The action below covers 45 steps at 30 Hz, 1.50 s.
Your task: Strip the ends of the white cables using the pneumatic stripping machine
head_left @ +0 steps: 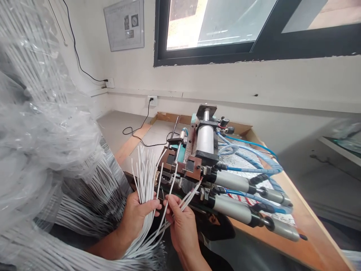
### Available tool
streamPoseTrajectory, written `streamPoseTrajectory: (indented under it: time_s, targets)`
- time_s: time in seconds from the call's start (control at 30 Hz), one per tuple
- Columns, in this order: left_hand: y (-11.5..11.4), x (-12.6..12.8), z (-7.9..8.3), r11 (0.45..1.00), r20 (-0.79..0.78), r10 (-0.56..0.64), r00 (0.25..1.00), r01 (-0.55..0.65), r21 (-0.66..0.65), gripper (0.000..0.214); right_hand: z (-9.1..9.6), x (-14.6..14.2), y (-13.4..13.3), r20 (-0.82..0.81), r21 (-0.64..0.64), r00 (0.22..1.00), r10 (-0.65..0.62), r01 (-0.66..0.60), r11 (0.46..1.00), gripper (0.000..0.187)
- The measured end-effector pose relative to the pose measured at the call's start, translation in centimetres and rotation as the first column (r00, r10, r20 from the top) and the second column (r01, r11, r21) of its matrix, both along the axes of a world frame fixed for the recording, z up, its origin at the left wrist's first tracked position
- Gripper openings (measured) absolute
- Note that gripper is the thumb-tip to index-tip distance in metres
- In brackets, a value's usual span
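Observation:
My left hand point(138, 216) is closed round a bundle of thin white wires point(146, 171) that fan upward from the fist. My right hand point(180, 222) pinches a few of these wires point(191, 191) and holds their tips at the front of a small pneumatic machine point(197, 158). The machine has brown metal blocks, a white upright cylinder point(205, 138) and two silver cylinders point(242, 195) lying to the right. The wire tails run down below both wrists.
A large heap of white wires in clear plastic bags point(42, 143) fills the left side. Blue air hoses point(254, 156) loop over the wooden bench point(304, 222). A black cable point(141, 131) runs to a wall socket point(152, 100). A window is above.

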<state>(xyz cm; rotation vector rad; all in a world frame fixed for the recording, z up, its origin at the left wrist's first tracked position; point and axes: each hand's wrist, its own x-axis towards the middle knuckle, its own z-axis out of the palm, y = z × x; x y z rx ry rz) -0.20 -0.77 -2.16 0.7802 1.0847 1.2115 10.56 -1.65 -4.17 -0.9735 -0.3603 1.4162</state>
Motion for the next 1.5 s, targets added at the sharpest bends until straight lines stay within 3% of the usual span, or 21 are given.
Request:
streamPoseTrajectory:
  time_s: [0.33, 0.5, 0.7, 0.87, 1.17, 1.3, 1.4, 1.5]
  targets:
    - [0.1, 0.1, 0.1, 0.998, -0.007, 0.023, 1.0, -0.024, -0.054, 0.023, 0.7, 0.3, 0.6, -0.037, -0.046, 0.999, 0.026, -0.028, 0.999, 0.025]
    - [0.1, 0.1, 0.2, 0.999, -0.001, -0.031, 1.0, 0.031, 0.01, 0.018, 1.0, -0.1, 0.7, -0.066, 0.01, 0.962, 0.265, -0.265, 0.964, 0.028]
    - [0.1, 0.0, 0.5, 0.999, 0.012, 0.04, 0.999, -0.04, 0.002, 0.018, -0.1, -0.2, 0.1, 0.097, 0.075, 0.995, -0.015, 0.008, 0.997, 0.022]
    - [0.4, 0.1, 0.9, 0.998, 0.014, 0.064, 0.998, -0.064, -0.029, 0.021, 0.2, 0.1, 0.7, 0.037, 0.012, 0.995, -0.088, 0.088, 0.996, 0.021]
    - [0.4, 0.2, 1.1, 0.998, 0.024, 0.045, 0.999, -0.044, -0.055, 0.017, 0.7, 0.2, 1.5, -0.173, -0.111, 0.982, -0.072, 0.054, 0.992, 0.023]
    - [0.2, 0.1, 0.6, 0.998, 0.014, -0.002, 1.0, 0.003, -0.057, 0.014, 1.3, 0.0, 1.3, -0.222, -0.069, 0.97, 0.101, -0.119, 0.991, 0.025]
    - [0.1, 0.2, 0.2, 0.998, 0.02, -0.041, 0.999, 0.042, -0.053, 0.013, 1.8, -0.1, 1.2, -0.194, -0.002, 0.961, 0.198, -0.202, 0.979, 0.029]
    - [-0.2, 0.3, 0.0, 0.996, 0.01, -0.078, 0.997, 0.078, -0.044, 0.01, 1.5, -0.1, 1.1, -0.058, 0.037, 0.991, 0.12, -0.118, 0.992, 0.029]
